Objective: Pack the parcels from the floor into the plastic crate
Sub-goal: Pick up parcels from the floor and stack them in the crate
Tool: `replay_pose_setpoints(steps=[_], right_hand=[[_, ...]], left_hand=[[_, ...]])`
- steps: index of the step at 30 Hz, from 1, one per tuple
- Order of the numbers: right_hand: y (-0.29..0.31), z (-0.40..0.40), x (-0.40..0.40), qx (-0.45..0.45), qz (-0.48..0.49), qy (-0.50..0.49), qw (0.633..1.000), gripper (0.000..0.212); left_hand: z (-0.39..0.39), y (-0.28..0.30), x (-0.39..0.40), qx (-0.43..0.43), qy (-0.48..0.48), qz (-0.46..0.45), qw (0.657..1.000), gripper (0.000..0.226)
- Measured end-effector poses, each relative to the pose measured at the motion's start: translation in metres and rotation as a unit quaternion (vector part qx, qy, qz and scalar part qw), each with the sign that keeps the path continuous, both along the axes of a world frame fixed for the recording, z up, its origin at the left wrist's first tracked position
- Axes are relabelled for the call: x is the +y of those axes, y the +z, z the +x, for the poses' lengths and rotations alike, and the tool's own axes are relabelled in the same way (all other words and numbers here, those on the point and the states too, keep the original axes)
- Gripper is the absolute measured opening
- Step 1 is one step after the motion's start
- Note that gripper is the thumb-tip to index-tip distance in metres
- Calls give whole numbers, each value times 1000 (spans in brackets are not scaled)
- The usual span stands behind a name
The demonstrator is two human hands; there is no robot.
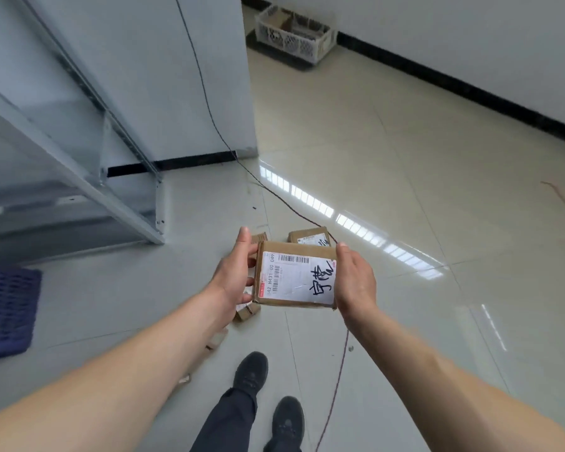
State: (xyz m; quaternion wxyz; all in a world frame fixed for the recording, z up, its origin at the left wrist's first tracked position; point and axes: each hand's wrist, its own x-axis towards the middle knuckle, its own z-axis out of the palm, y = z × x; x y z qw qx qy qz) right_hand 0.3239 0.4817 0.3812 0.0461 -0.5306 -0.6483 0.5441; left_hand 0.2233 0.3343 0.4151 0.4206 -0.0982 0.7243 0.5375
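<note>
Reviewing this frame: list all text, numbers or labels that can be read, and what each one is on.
"42 H431-00 049": printed sideways along the left edge of the white label on the held parcel.
Black handwritten characters on the same label: visible, but I cannot read them surely.
Barcodes and small print on that label: too small.
Label on the floor parcel behind: blurred, unreadable.

Shipping label (296, 279) on held cardboard parcel (294, 247): printed "42 H431-00 049", barcodes, black handwritten marker characters; finer print unreadable.
</note>
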Motion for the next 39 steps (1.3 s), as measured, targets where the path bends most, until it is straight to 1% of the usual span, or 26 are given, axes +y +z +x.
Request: replay_pose_setpoints(steps=[3,7,9,11,14,17,19,21,24,26,28,29,31,32,35,37,39], right_hand=[[43,-13,-30,11,13,48,999,64],[90,-37,-77,25,45,123,991,65],[114,-49,-104,36,59,155,985,65],[134,-60,-133,52,64,183,980,70],[155,-75,-184,77,68,208,973,72],[173,-91,-243,93,63,235,965,74],[184,-101,-286,107,57,249,961,73],[192,-112,-331,108,64,262,957,73],[195,-130,-396,107,62,283,951,62],[196,-143,-438,114,55,294,947,59],[200,-155,-479,127,45,305,943,61],[201,-161,-498,133,44,312,940,63],[206,-173,-532,139,47,327,934,61],[205,-180,-546,141,49,333,931,59],[204,-198,-587,137,54,348,926,59],[202,-211,-611,132,56,361,921,60],[201,-225,-631,132,54,379,914,57]], left_hand=[[1,39,-43,21,40,14,999,57],[-2,82,-102,30,98,34,994,67],[-5,100,-131,36,124,42,991,62],[-9,116,-162,50,144,46,987,63],[-15,135,-216,69,162,41,984,75],[-23,150,-278,75,183,48,979,75],[-28,159,-323,84,189,53,977,71],[-34,168,-371,82,199,55,975,61],[-42,178,-442,83,205,58,973,55],[-47,183,-486,87,210,54,972,53],[-52,188,-527,87,217,59,971,57],[-55,190,-546,83,225,57,969,62],[-61,193,-580,77,245,48,965,83],[-63,194,-596,78,255,47,963,82],[-71,196,-635,86,278,66,954,58],[-77,198,-656,86,289,69,951,52],[-84,200,-672,86,306,69,946,50]])
